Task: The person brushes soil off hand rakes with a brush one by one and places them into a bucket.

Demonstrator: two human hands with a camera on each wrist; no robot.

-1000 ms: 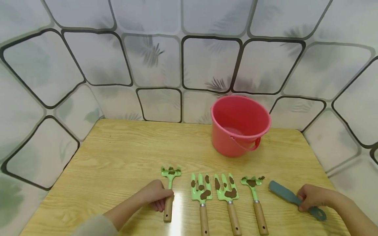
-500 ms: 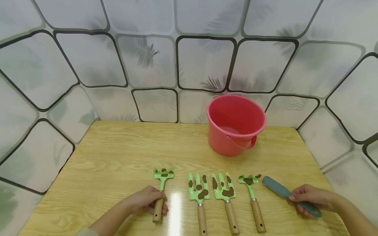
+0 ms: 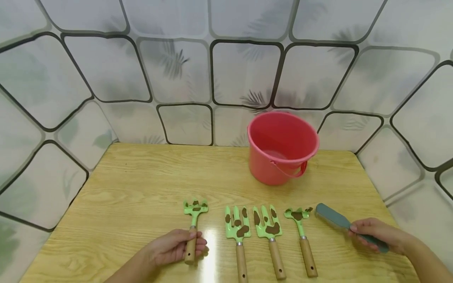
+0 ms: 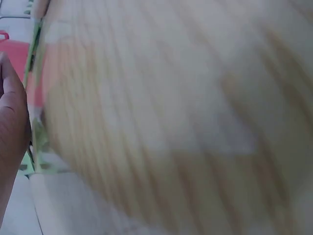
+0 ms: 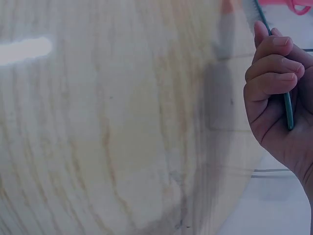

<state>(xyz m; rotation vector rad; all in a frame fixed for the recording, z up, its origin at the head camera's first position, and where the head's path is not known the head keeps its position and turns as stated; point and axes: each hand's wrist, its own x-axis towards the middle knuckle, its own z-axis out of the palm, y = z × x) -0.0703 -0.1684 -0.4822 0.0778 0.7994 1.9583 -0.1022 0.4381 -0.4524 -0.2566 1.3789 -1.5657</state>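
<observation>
In the head view my left hand grips the wooden handle of a small green hand rake, thumb on top and fingers beneath. Brown patches mark its tines, which point away from me. At the right, my right hand holds a grey-blue brush, its flat back upward and its head toward the bucket. The right wrist view shows the fingers curled round the thin brush handle, with pale bristles under the head. The left wrist view catches only the edge of my left hand; its grip is hidden there.
Between the hands lie two green hand forks and a second hand rake, all with wooden handles and brown patches. A pink bucket stands behind them on the wooden table. A patterned curtain closes off the back and sides.
My left hand has turned palm-up around the rake handle and shifted slightly left with it. My right hand has changed its grip on the brush and raised it slightly. The view shifted a little.
</observation>
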